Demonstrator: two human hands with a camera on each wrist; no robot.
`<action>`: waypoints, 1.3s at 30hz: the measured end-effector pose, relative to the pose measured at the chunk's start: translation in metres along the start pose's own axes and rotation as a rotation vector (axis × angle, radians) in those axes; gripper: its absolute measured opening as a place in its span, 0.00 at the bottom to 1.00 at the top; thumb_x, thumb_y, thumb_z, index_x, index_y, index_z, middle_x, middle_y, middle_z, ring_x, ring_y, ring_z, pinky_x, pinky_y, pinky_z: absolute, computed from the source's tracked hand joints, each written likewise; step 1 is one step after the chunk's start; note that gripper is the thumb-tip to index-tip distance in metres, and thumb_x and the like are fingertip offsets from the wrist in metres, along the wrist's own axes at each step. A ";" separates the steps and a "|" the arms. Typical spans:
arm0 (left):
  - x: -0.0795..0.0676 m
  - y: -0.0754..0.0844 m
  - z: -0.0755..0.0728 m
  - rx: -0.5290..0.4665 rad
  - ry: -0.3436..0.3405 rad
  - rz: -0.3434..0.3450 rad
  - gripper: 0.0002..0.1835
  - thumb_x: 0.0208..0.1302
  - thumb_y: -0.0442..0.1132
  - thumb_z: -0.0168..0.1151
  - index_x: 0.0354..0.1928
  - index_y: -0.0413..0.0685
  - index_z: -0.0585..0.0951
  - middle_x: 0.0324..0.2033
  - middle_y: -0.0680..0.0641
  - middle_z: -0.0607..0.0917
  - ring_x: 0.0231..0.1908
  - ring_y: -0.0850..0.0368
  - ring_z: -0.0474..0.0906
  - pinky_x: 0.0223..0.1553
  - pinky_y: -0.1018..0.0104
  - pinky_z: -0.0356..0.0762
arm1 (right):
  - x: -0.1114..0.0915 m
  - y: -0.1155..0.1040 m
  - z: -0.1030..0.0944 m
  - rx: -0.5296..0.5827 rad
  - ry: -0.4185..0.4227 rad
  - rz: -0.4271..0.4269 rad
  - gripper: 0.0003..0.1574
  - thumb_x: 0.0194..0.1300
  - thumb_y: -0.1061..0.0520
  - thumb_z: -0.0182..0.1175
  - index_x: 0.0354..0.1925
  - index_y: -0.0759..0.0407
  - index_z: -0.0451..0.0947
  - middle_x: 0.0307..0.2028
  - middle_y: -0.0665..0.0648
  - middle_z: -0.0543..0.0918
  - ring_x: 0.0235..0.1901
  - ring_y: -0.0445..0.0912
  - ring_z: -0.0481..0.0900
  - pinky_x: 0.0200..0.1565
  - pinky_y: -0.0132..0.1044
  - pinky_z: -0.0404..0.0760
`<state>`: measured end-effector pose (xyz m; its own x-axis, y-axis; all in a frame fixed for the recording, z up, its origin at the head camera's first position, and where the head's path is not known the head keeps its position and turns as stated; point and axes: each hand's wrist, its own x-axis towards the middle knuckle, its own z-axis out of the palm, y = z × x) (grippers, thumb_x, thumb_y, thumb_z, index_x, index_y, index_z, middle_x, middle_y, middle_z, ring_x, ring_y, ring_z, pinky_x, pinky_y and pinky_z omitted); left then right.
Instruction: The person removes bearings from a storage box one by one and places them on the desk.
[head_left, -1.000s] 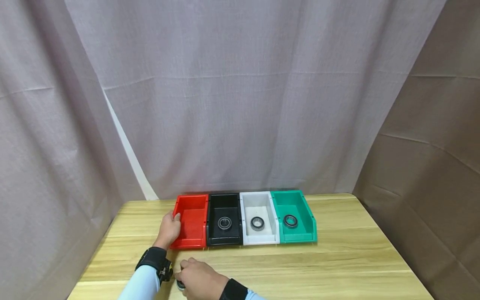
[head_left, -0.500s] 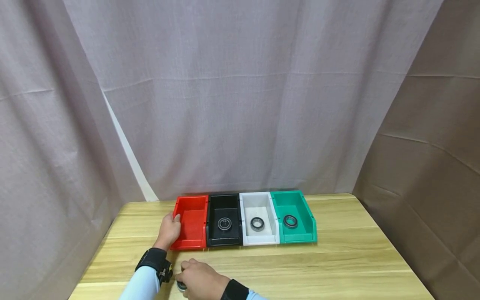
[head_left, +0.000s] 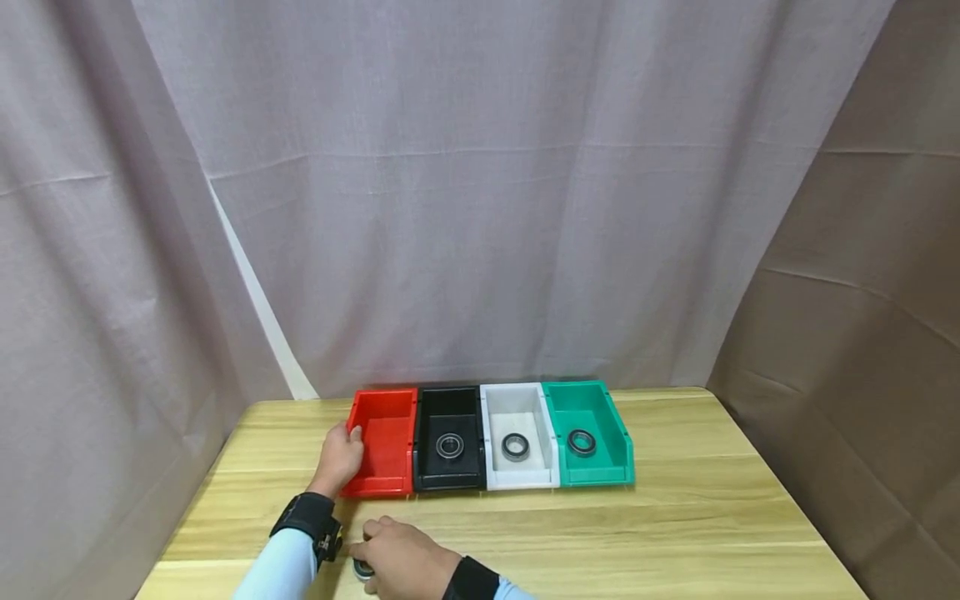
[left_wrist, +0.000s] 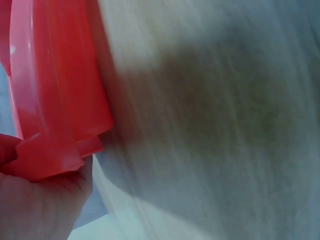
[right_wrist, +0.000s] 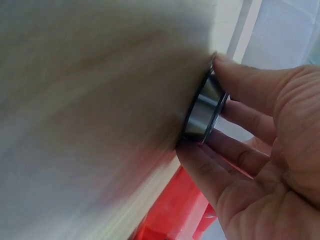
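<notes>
No appreciable movement since the earlier frame. Right hand (head_left: 407, 560) pinches bearing (right_wrist: 204, 112) by its outer rim; left hand (head_left: 337, 461) grips red bin (head_left: 385, 442). Advisable: even pinch, bin steady.

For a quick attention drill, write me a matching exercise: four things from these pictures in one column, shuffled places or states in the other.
1. left hand
2. right hand
3. black bin
4. green bin

A. right end of the row, head view
B. grips the red bin
C. between the red bin and the white bin
D. holds a metal ring

Pairs: 1-B, 2-D, 3-C, 4-A
</notes>
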<state>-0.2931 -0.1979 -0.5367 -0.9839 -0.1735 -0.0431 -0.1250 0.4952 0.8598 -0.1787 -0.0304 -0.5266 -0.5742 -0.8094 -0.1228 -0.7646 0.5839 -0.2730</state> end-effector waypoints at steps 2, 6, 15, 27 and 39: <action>0.001 -0.001 0.001 0.019 0.010 0.003 0.20 0.84 0.37 0.45 0.63 0.26 0.74 0.49 0.31 0.83 0.44 0.44 0.78 0.45 0.59 0.78 | -0.004 0.003 -0.002 -0.007 0.035 -0.037 0.28 0.71 0.46 0.71 0.67 0.42 0.82 0.45 0.41 0.81 0.38 0.31 0.71 0.43 0.20 0.73; 0.001 0.001 0.002 0.032 0.043 0.001 0.19 0.79 0.36 0.50 0.58 0.26 0.78 0.47 0.29 0.86 0.42 0.43 0.81 0.44 0.55 0.82 | -0.019 0.015 -0.009 -0.057 0.190 -0.110 0.23 0.77 0.47 0.63 0.67 0.46 0.82 0.54 0.43 0.86 0.49 0.32 0.81 0.54 0.22 0.79; -0.005 0.015 -0.008 0.148 0.105 -0.028 0.29 0.74 0.48 0.60 0.64 0.29 0.78 0.55 0.27 0.86 0.48 0.35 0.83 0.53 0.43 0.84 | -0.078 0.074 -0.043 -0.155 0.521 -0.015 0.25 0.78 0.42 0.62 0.65 0.48 0.84 0.58 0.48 0.88 0.59 0.42 0.84 0.64 0.39 0.82; -0.068 0.020 0.001 0.196 0.331 0.278 0.25 0.70 0.37 0.63 0.63 0.27 0.79 0.64 0.28 0.79 0.65 0.30 0.72 0.69 0.35 0.69 | -0.166 0.139 -0.061 -0.131 0.600 0.369 0.39 0.67 0.34 0.71 0.69 0.50 0.81 0.65 0.55 0.85 0.68 0.56 0.79 0.68 0.59 0.77; -0.106 0.027 0.015 0.244 0.212 0.398 0.22 0.67 0.36 0.68 0.60 0.33 0.83 0.66 0.34 0.80 0.68 0.34 0.73 0.69 0.35 0.71 | -0.187 0.145 -0.043 -0.138 0.641 0.387 0.39 0.66 0.37 0.72 0.69 0.54 0.81 0.64 0.58 0.86 0.67 0.59 0.80 0.69 0.62 0.76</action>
<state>-0.1940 -0.1538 -0.5168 -0.9168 -0.0874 0.3897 0.2030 0.7383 0.6432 -0.1949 0.2081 -0.5018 -0.8342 -0.3752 0.4042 -0.4797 0.8552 -0.1961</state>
